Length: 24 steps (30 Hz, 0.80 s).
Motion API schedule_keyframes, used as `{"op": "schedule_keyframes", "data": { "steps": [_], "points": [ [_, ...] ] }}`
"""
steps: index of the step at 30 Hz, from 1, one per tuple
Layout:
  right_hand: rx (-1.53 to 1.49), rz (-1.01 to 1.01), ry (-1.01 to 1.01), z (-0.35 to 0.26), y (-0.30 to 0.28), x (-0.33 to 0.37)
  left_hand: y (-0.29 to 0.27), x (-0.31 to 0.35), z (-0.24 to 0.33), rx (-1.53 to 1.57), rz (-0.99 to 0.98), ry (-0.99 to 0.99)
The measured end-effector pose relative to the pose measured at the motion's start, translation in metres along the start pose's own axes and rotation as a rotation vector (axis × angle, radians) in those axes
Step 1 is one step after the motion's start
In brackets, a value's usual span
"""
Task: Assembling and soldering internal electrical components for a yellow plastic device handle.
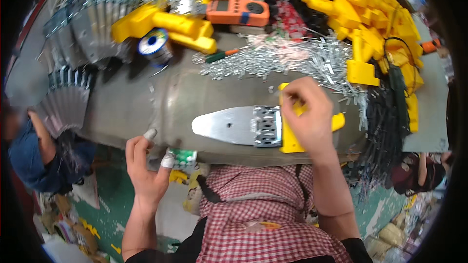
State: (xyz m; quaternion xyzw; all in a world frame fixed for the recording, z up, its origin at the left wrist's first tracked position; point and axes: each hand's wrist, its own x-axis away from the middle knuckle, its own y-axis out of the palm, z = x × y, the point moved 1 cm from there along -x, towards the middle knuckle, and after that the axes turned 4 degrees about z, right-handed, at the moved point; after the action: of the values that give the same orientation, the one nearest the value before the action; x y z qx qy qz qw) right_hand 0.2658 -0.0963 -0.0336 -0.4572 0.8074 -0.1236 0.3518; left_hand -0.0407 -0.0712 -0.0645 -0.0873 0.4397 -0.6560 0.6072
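A yellow plastic housing (pixel 291 139) lies on the bench in front of me. From its left side a flat, round-tipped silver metal plate (pixel 224 125) points left, with a slotted metal bracket at the joint. My right hand (pixel 312 114) is over the housing, thumb and fingers pinched together near its far end. Whatever sits between those fingertips is hidden. At the bench's near edge, my left hand (pixel 145 170) has its thumb and fingers apart and holds nothing. White covers wrap its thumb and one fingertip. Beside that thumb is a green and white cylinder (pixel 184 158).
Loose metal strips (pixel 273 58) are heaped behind the housing. An orange meter (pixel 238 11), a solder spool (pixel 155 47) and a green-handled screwdriver (pixel 222 56) lie farther back. Yellow housings (pixel 360 14) and black cables (pixel 385 122) pile up right. Fanned metal plates (pixel 66 102) stand left, near another person (pixel 44 151).
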Motion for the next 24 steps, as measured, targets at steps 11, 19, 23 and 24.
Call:
{"op": "schedule_keyframes", "data": {
  "steps": [11,19,23,24],
  "points": [
    [0.238,-0.273,0.227,0.043,-0.03,-0.019,0.085,-0.061,0.084,0.032,-0.677,0.421],
    [0.145,-0.452,-0.068,0.058,-0.099,-0.004,0.082,-0.076,0.09,0.086,-0.703,0.296],
    [0.255,-0.566,0.079,0.046,-0.127,0.013,0.082,-0.073,0.089,0.108,-0.515,0.424],
    [0.194,-0.536,0.1,0.038,-0.127,0.017,0.079,-0.069,0.086,0.078,-0.431,0.54]
  ]
}}
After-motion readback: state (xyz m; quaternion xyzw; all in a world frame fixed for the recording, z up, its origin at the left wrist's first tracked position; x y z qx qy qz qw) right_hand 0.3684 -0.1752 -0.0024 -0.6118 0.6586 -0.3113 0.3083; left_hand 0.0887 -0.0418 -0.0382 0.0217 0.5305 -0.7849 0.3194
